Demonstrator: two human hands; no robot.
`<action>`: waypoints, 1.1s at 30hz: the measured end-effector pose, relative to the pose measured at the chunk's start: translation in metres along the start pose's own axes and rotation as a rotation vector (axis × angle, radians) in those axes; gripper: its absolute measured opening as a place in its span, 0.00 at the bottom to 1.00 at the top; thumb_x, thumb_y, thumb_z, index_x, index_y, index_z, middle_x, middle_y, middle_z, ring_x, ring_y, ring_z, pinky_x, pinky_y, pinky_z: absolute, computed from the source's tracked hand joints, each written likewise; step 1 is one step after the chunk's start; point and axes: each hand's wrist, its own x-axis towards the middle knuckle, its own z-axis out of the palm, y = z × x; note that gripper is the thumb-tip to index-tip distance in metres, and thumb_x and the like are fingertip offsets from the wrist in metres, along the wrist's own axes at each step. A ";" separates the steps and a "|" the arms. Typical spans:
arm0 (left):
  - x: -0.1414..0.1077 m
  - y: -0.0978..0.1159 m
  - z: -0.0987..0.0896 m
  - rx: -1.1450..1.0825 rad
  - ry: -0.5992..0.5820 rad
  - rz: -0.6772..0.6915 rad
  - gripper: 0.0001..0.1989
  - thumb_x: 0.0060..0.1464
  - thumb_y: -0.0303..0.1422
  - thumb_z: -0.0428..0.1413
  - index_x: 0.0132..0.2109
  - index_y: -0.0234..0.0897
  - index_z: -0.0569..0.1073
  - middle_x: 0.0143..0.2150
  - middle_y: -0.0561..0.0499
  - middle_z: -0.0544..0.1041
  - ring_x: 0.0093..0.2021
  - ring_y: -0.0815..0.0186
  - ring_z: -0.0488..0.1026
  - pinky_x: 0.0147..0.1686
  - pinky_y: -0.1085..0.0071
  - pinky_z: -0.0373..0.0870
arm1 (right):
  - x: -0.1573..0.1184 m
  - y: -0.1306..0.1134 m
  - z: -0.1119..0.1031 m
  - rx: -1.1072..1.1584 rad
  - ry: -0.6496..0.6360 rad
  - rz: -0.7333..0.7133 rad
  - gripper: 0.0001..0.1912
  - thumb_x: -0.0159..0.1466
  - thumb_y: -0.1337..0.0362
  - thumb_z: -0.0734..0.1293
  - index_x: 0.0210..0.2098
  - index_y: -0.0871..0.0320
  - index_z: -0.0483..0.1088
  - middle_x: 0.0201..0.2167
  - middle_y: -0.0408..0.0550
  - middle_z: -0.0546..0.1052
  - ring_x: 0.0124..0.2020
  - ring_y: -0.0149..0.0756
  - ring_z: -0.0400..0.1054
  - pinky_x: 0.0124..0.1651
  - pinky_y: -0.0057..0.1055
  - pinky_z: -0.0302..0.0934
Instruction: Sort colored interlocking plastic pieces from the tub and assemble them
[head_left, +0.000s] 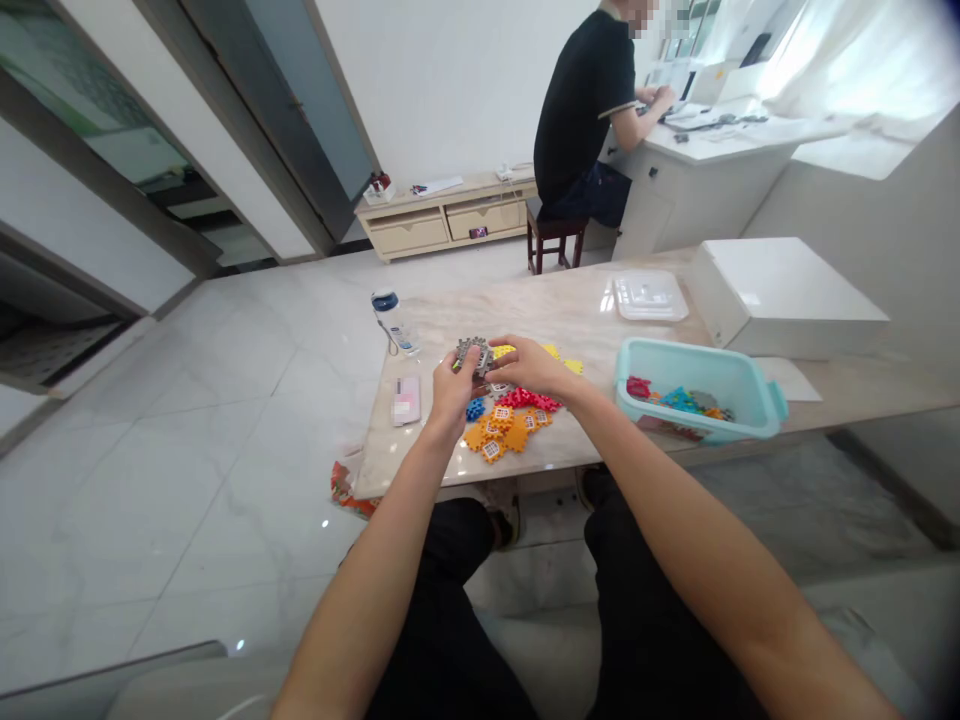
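I hold a gray toothed piece [472, 353] just above the tabletop [577, 325], out in front of me and near its middle. My left grip [452, 392] is closed around the piece's lower left side, and my right grip [531, 366] closes on it from the right, so both hands share the hold. My fingers hide part of it, and I cannot see how its teeth sit. Holding it with both hands close together seems the steadiest way to work: one hand can brace it while the other feels along the teeth, with no need to press against the stone.

Right below my hands lie a loose pile of orange pieces [504, 432], red pieces [527, 400], and a blue piece [475, 408]. Yellow pieces [551, 351] lie just beyond my right hand. To my left are a pink phone [406, 400] and a plastic bottle [394, 322]. To my right, a teal basket [697, 358] holds more colored pieces, with a clear plastic lid [650, 296] and a white box [787, 298] farther along. Across the room, another person [585, 110] sits at a second tabletop [720, 145], both hands in front of them.
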 end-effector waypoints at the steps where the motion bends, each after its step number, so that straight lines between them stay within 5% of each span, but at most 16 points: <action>1: -0.001 0.001 -0.003 -0.008 0.011 0.003 0.27 0.60 0.52 0.68 0.53 0.36 0.75 0.47 0.41 0.84 0.32 0.64 0.83 0.29 0.73 0.78 | -0.001 0.002 -0.003 -0.041 0.046 -0.007 0.39 0.60 0.71 0.79 0.68 0.60 0.68 0.47 0.56 0.85 0.40 0.39 0.81 0.44 0.33 0.75; 8: 0.009 -0.021 -0.017 -0.048 0.058 -0.081 0.34 0.63 0.44 0.68 0.69 0.45 0.64 0.49 0.45 0.83 0.31 0.64 0.85 0.27 0.75 0.77 | 0.012 0.032 -0.031 -0.125 0.274 -0.095 0.24 0.64 0.74 0.73 0.59 0.62 0.76 0.45 0.56 0.85 0.41 0.40 0.82 0.47 0.36 0.76; 17: 0.028 -0.080 0.026 -0.195 -0.159 -0.205 0.34 0.59 0.47 0.69 0.66 0.43 0.67 0.40 0.50 0.83 0.25 0.67 0.81 0.25 0.76 0.75 | 0.018 0.029 -0.024 -0.114 0.299 -0.109 0.17 0.62 0.68 0.75 0.51 0.60 0.81 0.43 0.53 0.85 0.44 0.40 0.81 0.52 0.38 0.76; 24: 0.030 -0.076 0.007 -0.230 -0.306 -0.285 0.29 0.58 0.52 0.67 0.59 0.43 0.71 0.38 0.51 0.83 0.23 0.65 0.79 0.20 0.76 0.68 | 0.025 0.022 -0.021 -0.062 0.295 0.027 0.16 0.62 0.61 0.77 0.47 0.62 0.82 0.36 0.52 0.85 0.37 0.38 0.80 0.42 0.32 0.74; 33: 0.017 -0.075 -0.010 -0.244 -0.154 -0.325 0.24 0.66 0.53 0.58 0.57 0.41 0.72 0.38 0.48 0.83 0.28 0.63 0.81 0.22 0.73 0.67 | 0.027 0.029 0.013 -0.229 0.243 0.068 0.11 0.66 0.64 0.75 0.47 0.61 0.82 0.37 0.52 0.86 0.38 0.40 0.81 0.42 0.34 0.74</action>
